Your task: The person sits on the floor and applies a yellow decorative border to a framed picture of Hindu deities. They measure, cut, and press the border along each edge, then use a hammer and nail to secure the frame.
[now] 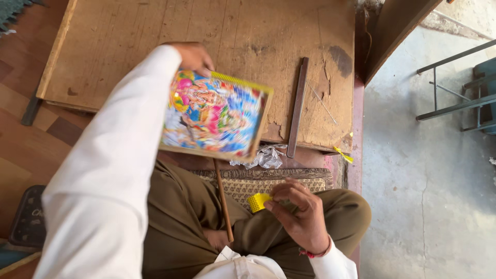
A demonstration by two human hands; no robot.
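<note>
A: We log the left hand (195,56) raised over the wooden board (129,46), fingers clamped on the top edge of the framed picture (214,114). The picture hangs tilted in the air above the board's near edge, colourful face toward us.

B: And the right hand (302,217) sits low over the lap, closed on a small yellow piece (258,201) between thumb and fingers. The two hands are well apart.

A: Risk as we judge it: the picture is held at one edge only. A loosened grip could let it swing or fall onto the board, or onto the thin wooden stick (223,204) under it.

B: We'd add the crumpled clear plastic (264,156) and the dark flat bar (297,107) lying near; either might be knocked if the frame comes down carelessly.

A: Hard to make out: the picture is motion-blurred, so its detail is lost. The sleeve hides the left wrist.

B: What the yellow piece is, we cannot tell. The stick's upper end is hidden behind the frame.
</note>
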